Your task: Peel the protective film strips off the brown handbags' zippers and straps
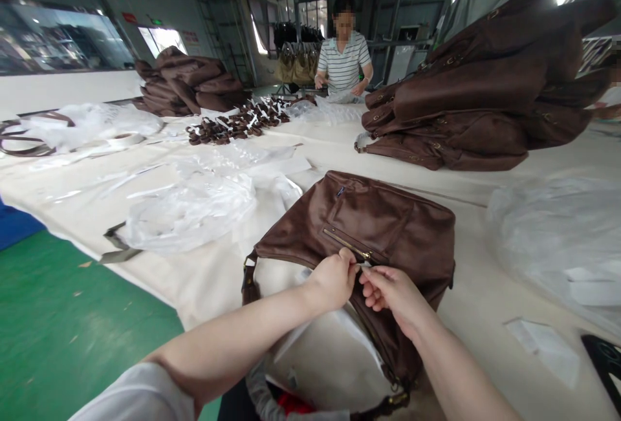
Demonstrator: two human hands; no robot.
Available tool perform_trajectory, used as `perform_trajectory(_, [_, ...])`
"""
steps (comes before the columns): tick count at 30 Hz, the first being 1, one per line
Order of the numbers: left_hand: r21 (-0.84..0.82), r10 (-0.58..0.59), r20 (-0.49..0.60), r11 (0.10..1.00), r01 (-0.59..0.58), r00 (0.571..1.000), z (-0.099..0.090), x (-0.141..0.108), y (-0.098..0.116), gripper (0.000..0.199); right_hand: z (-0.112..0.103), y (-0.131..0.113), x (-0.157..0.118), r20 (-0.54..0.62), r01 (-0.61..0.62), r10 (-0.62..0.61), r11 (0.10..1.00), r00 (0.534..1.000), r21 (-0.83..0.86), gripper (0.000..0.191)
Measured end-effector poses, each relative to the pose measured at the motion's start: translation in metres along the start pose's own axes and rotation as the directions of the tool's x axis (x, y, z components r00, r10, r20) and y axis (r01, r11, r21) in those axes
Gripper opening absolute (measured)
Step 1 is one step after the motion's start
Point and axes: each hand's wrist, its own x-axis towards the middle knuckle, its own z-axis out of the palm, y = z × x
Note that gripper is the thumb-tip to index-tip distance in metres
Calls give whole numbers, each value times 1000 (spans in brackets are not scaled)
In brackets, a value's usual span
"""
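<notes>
A dark brown leather bag (383, 214) lies on the cream-covered table in front of me, its strap curving toward me, partly wrapped in clear plastic. A brass zipper (347, 242) runs across its face. My left hand (337, 279) is closed at the bag's near edge, just below the zipper. Beside it, my right hand (388, 291) pinches a small whitish piece (361, 266) between thumb and fingertips. The two hands nearly touch. What the left fingers hold is too small to make out.
Brown bags are piled at the right (475, 85) and back left (189, 81) of the table (204, 279). Bundled straps (237, 120) lie mid-table. Crumpled plastic (194, 207) sits left, more plastic (557, 233) right. A person (343, 59) stands across the table.
</notes>
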Motion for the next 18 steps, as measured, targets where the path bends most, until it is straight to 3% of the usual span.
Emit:
perform_trajectory(2, [-228,-43,10,973,44,999,1,3,-1,8,0,1,1,6,-14,14,1000,1000,13,32])
perform_trajectory(3, [-387,-80,69,917,101,994,1,4,-1,8,0,1,1,2,-16,16,1000,1000,15,32])
perform_trajectory(6, [-712,-122,346,611,345,930,-2,8,-3,15,1,1,0,0,-17,17,1000,1000,1,32])
perform_trajectory(7, [-736,-109,418,541,407,902,-5,9,-4,16,1,1,0,5,-18,18,1000,1000,-8,33])
perform_trajectory(10, [-724,-29,563,464,510,826,-14,15,-10,18,3,0,-1,5,-16,16,1000,1000,-27,35])
perform_trajectory(13, [-672,145,736,276,688,661,-23,19,-18,25,5,-1,-2,-21,-9,9,1000,1000,-28,37])
perform_trajectory(15, [-608,219,790,158,778,573,-26,20,-21,27,6,-1,-1,-30,-15,14,999,999,-30,39])
perform_trajectory(18, [-562,265,811,110,820,521,-26,18,-22,23,7,-1,-1,-39,-42,40,997,998,-60,42])
